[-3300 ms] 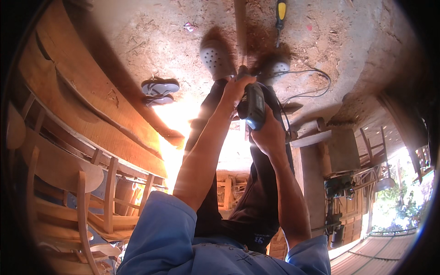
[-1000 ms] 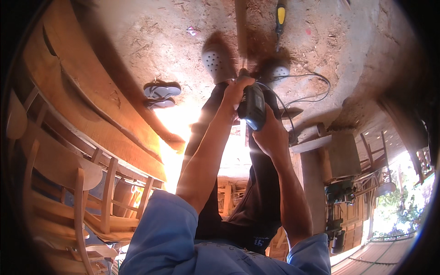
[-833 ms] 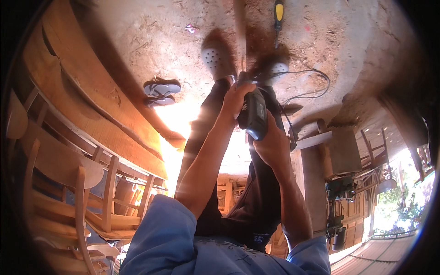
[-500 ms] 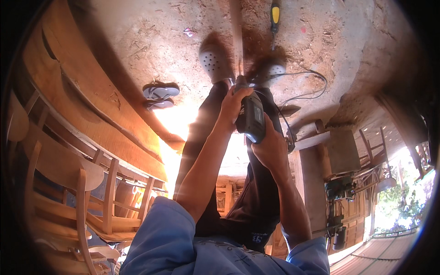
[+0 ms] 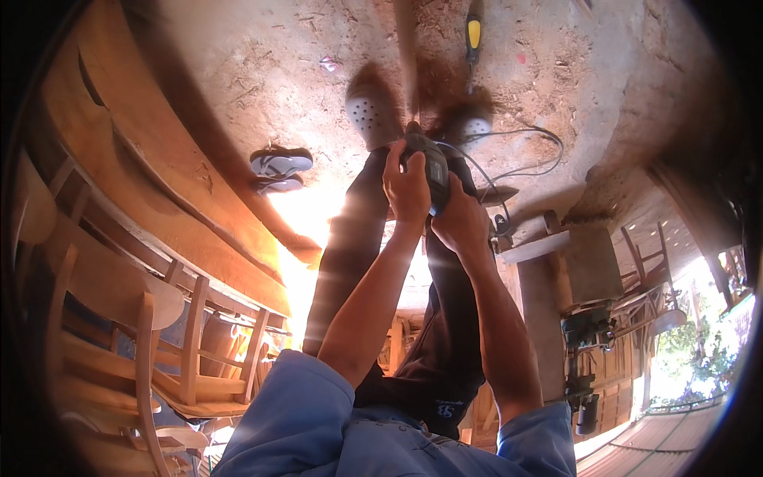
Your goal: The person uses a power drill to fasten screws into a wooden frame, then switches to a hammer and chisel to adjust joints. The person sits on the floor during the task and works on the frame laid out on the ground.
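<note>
- Left hand [image 5: 407, 184] clenches the dark green handheld power tool [image 5: 433, 168], which sits just above frame centre, at 12 o'clock.
- Right hand [image 5: 461, 222] grips its rear, at the tool's 5 o'clock.
- Grey sandals [image 5: 278, 168] lie at the tool's 9 o'clock.
- Yellow-handled screwdriver [image 5: 473, 38] lies at its 12 o'clock.

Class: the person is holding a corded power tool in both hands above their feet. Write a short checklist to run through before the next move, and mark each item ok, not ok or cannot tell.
1. Both hands on the tool: the left hand and the right hand wrap the power tool. Ok.
2. Cord clear of the feet: the cord loops on the ground beside the right shoe. Not ok.
3. Closed footwear: the left shoe has holes. Cannot tell.
4. Loose items nearby: the screwdriver lies just beyond the feet. Not ok.
5. Tool tip and workpiece: blurred. Cannot tell.
</note>
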`<state>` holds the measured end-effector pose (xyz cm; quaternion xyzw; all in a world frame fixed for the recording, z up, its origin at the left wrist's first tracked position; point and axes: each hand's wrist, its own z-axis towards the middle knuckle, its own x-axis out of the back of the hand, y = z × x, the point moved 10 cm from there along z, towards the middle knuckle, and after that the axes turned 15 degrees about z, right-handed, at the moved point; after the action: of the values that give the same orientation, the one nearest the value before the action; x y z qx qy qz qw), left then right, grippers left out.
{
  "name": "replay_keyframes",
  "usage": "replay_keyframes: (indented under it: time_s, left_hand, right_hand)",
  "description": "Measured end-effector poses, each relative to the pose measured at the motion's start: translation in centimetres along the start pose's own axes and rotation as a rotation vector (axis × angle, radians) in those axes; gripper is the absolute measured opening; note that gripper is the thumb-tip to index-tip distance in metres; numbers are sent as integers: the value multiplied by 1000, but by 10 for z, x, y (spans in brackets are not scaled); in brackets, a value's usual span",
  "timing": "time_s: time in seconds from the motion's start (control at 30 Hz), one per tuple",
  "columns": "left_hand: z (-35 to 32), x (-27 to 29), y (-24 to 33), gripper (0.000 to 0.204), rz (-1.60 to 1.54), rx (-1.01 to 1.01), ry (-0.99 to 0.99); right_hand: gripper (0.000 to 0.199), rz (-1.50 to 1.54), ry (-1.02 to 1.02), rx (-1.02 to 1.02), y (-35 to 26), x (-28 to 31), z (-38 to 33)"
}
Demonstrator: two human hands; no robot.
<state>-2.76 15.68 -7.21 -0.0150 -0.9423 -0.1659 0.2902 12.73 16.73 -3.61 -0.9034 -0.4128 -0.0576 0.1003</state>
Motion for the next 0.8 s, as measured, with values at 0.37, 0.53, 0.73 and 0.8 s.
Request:
replay_keyframes:
  time_s: [0.37,0.53,0.73,0.8]
  left_hand:
    - [5,-3,-8,45,18,-25,19]
    - [3,-6,-14,45,-78,48,13]
    - [-1,-32,-37,33,-651,358,-306]
    - [-1,-57,-45,29,-833,573,-619]
  right_hand:
    - [77,-120,-16,35,-2,2,8]
    - [74,-206,-10,96,-12,8,11]
    - [64,-265,-43,60,-11,8,4]
    - [62,-182,-37,60,-9,6,1]
